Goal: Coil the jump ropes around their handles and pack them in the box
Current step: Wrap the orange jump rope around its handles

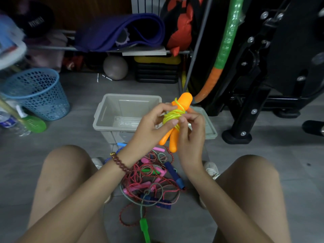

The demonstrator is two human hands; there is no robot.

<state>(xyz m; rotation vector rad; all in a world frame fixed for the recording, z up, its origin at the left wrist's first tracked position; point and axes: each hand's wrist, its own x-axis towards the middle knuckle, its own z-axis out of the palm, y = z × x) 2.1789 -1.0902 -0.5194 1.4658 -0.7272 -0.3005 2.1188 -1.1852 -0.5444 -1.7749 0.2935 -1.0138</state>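
Two hands meet around a pair of orange plastic handles (182,106), held side by side and tilted above the floor. The left hand (149,127) grips the pair at its middle, with the thumb pressed on the yellow-green cord (173,115) wound around it. The right hand (192,132) pinches that cord just beside the left thumb. Just beyond the hands an open grey plastic box (105,109) stands on the floor, its grey lid (209,128) behind the right hand. Beneath the wrists, between the knees, lies a tangled pile of red, pink, blue and green jump ropes (150,179).
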